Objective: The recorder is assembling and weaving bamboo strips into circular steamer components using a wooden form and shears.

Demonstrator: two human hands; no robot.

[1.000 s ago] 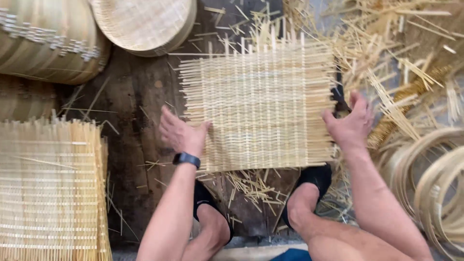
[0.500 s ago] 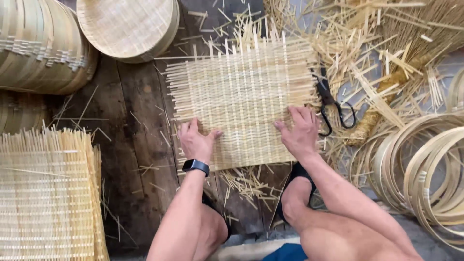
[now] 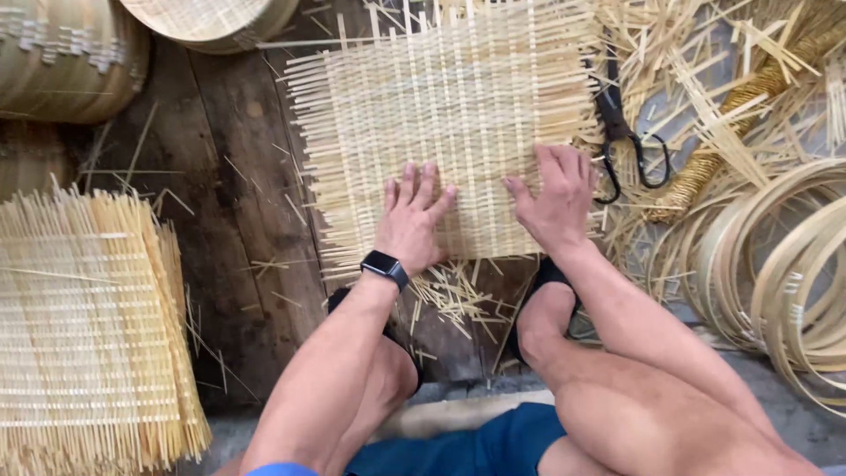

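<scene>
Head camera view: a woven bamboo mat [image 3: 449, 123] lies flat on dark floorboards [image 3: 229, 203] at upper centre. Left hand [image 3: 412, 222] and right hand [image 3: 555, 198] press on its lower edge, fingers spread open, gripping nothing. Black scissors [image 3: 627, 141] lie just right.

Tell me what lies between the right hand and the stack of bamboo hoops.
In the head view, black scissors lie between the right hand and the bamboo hoops, among loose bamboo strips on the floor.
</scene>
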